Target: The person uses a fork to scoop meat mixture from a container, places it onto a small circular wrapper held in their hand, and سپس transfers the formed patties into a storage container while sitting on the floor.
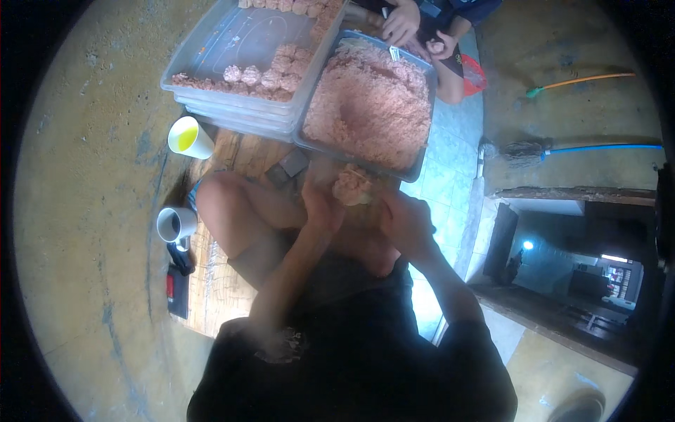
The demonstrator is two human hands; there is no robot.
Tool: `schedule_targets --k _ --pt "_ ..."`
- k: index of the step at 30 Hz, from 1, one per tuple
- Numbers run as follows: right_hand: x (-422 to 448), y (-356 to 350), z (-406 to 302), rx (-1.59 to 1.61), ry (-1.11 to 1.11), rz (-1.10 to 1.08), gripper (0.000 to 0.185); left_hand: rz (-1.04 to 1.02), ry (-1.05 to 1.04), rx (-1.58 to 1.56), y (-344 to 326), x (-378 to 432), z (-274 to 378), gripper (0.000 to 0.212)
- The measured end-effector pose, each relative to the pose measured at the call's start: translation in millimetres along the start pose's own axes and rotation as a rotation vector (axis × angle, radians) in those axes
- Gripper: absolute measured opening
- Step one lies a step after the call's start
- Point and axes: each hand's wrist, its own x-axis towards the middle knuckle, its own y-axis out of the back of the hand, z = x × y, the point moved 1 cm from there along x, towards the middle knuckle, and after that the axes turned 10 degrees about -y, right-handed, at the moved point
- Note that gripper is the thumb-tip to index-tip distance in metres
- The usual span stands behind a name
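My left hand point(322, 207) holds a lump of pink minced filling point(352, 184), with a pale edge that looks like a dumpling wrapper. Close on its right is my right hand point(405, 217), its fingers curled; blur hides whether they grip a tool. Just beyond both hands lies a dark rectangular tray point(364, 161) heaped with pink minced filling point(377, 113), hollowed near its middle. Left of it, a stack of clear plastic trays point(237, 103) carries rows of filled dumplings point(271, 78) in the top one.
A co-worker's hands point(401, 24) are at the tray's far edge, near a metal spatula point(394, 53). A cup of yellow liquid point(187, 138) and a mug of dark liquid point(176, 224) stand at left. A mop point(527, 152) lies at right.
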Motion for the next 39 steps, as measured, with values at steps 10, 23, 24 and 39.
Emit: schedule_targets --k 10,23,24,39 --pt "11 40 -12 -0.061 -0.024 0.150 0.017 -0.163 0.139 0.195 -2 -1 16 0.054" --pt "16 29 -21 -0.001 0.009 0.175 0.013 -0.278 0.083 0.523 -13 0 15 0.036" --pt "16 29 -22 -0.014 0.034 0.173 0.014 -0.289 0.044 0.615 -15 1 11 0.034" --pt "3 59 -18 0.218 -0.203 0.139 0.021 -0.196 0.016 0.450 1 9 10 0.035"
